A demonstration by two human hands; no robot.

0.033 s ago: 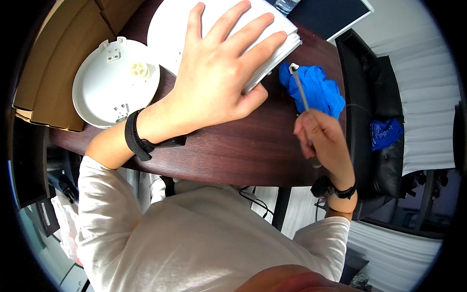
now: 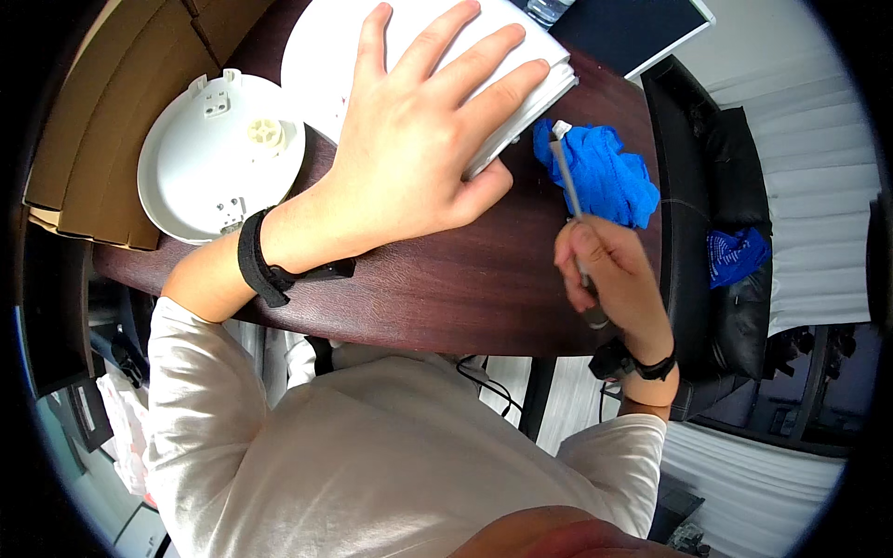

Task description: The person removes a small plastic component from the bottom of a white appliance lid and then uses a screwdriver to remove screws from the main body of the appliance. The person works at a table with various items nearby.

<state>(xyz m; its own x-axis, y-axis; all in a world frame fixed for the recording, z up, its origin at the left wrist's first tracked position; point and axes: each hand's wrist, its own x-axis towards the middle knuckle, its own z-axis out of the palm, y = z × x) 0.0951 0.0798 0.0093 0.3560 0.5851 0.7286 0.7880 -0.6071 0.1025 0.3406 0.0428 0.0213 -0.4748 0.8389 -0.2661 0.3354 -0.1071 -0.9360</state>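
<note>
My left hand lies flat with fingers spread on a large, smooth white plastic piece. Its thumb rests at the piece's thick straight edge. In my closed right hand is a slim grey rod-like tool, with a dark tip pointing up and away from me. A darker end shows below the fingers; its exact kind is unclear. Behind the tool lies a crumpled blue cloth with a small white tag. The tool's tip overlaps the cloth in view; whether they touch I cannot tell.
To the left, a round white shallow cover holds a small cream round part. Brown cardboard boxes stand beyond it. A clear bottle and a dark panel are at the back, and a black sofa is right of the dark table.
My right hand has shifted slightly left and down, and the tool has moved slightly left with it. My left hand and the white piece stay still.
</note>
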